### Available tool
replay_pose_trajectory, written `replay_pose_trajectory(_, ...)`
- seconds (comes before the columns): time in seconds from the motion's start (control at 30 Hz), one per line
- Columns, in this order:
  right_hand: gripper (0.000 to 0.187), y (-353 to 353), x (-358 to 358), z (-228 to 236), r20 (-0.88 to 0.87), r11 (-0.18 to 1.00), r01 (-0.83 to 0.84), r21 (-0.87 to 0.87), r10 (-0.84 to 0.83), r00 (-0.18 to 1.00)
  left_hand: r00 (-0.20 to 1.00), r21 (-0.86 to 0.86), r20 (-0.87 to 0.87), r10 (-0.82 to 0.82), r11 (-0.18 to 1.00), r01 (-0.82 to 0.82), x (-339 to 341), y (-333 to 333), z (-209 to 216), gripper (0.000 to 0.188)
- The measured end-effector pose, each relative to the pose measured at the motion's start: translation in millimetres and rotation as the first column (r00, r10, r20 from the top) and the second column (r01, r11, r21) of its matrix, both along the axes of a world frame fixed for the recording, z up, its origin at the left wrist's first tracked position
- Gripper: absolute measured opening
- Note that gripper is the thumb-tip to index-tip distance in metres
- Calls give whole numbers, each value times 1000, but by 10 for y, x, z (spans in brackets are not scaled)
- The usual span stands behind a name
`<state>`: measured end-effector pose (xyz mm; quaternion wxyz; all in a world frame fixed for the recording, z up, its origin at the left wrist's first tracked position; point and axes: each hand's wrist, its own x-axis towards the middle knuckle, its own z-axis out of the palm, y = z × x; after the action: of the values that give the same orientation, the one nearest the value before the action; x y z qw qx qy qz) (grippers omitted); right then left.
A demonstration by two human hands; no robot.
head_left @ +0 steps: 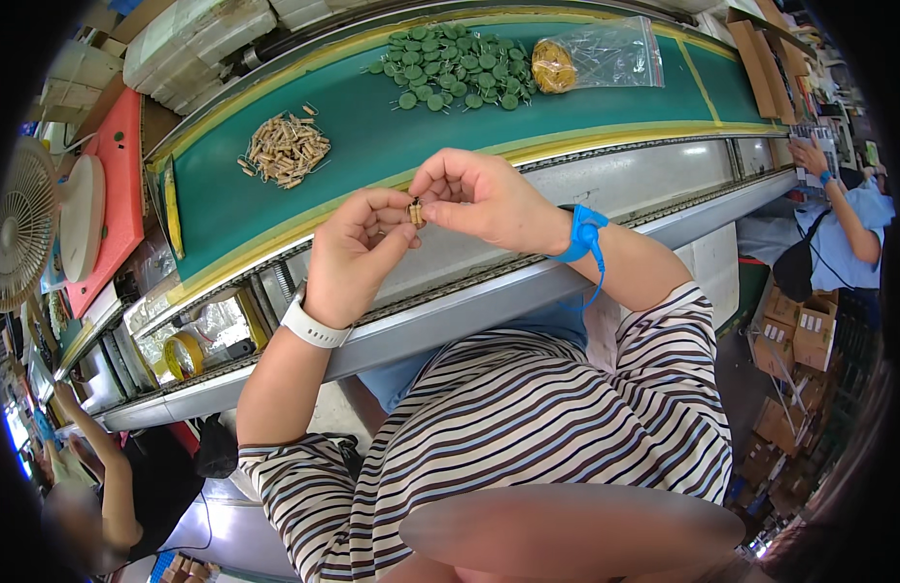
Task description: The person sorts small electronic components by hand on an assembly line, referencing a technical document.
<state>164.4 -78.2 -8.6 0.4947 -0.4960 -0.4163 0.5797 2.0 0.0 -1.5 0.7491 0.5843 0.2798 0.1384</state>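
Observation:
Above the near edge of the green belt point(363, 146), my hands meet around a small tan resistor point(417, 215) with dark lead ends on top. My left hand point(358, 248) pinches it from the left between thumb and fingertips. From the other side, the thumb and curled fingers of my right hand point(484, 199) close on it too. The fingers hide part of it, so I cannot tell if it is one piece or a few together. A pile of similar tan resistors point(287, 149) with bent wire leads lies on the belt, beyond my left hand.
Farther back sit many green disc-shaped components point(455, 66) with leads. Beside them is a clear zip bag point(610, 56) with a yellow ring-like bundle point(553, 66). A metal rail point(450, 321) edges the belt. A fan point(22, 223) stands left; other people work at both sides.

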Motion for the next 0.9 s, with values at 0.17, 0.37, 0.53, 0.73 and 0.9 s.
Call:
replay_pose_trajectory(0.17, 17, 1, -1, -10, -2, 1000, -6, 12, 6, 1000, 1000, 23, 4, -3, 1000, 3, -15, 2, -24, 21)
replay_pose_trajectory(0.37, 19, -10, 51, -64, 119, 1000, 12, 10, -13, 993, 1000, 230, 21, 21, 973, -25, -5, -5, -106, 20)
replay_pose_trajectory(0.53, 21, -1, -63, -6, 104, 999, 50, 11, -51, 993, 1000, 487, 28, -10, 873, -5, -69, 9, -81, 21)
replay_pose_trajectory(0.73, 21, -36, -107, 34, 91, 999, 36, -20, -35, 995, 991, 379, 130, -32, 925, -20, -108, 2, -46, 17)
replay_pose_trajectory(0.9, 21, -27, -145, 4, 56, 997, 61, -35, -59, 997, 987, 367, 158, -44, 930, -17, -152, 14, -59, 14)
